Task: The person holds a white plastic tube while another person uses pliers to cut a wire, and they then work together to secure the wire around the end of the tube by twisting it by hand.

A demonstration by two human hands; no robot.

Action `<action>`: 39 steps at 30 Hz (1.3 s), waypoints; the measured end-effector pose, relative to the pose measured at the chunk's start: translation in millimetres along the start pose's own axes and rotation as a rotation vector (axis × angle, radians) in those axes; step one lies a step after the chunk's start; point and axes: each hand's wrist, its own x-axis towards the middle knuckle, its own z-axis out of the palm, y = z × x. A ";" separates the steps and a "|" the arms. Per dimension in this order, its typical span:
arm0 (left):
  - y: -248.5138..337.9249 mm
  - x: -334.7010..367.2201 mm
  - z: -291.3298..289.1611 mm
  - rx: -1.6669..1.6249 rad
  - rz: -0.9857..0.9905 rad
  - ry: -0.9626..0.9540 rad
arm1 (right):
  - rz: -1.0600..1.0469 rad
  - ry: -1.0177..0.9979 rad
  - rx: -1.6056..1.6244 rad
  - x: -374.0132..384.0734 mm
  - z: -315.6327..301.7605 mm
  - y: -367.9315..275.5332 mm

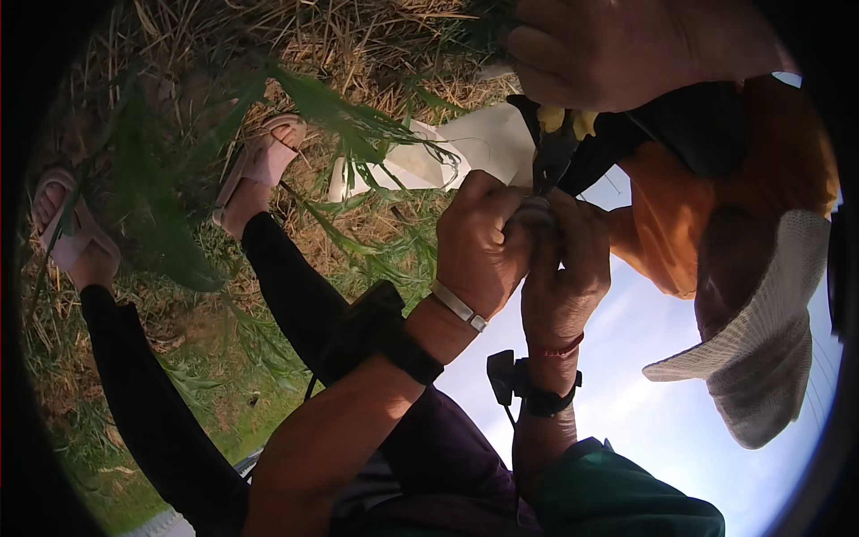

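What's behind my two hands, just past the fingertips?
Behind the left hand and right hand: dark pliers-like tool, white paper, another person's hand. Whatever your fingers pinch is covered.

Outdoor scene in bright daylight. Dry, straw-coloured grass (358, 45) fills the upper left of the frame, giving way to greener grass (80, 421) along the left edge and lower left. Long green blades (349, 116) hang across the upper middle. Pale blue sky with thin white cloud (644, 403) fills the lower right of the frame.
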 end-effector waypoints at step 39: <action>-9.1 -22.6 23.4 0.208 0.074 -0.113 | 0.273 -0.035 0.081 -38.3 -2.4 33.4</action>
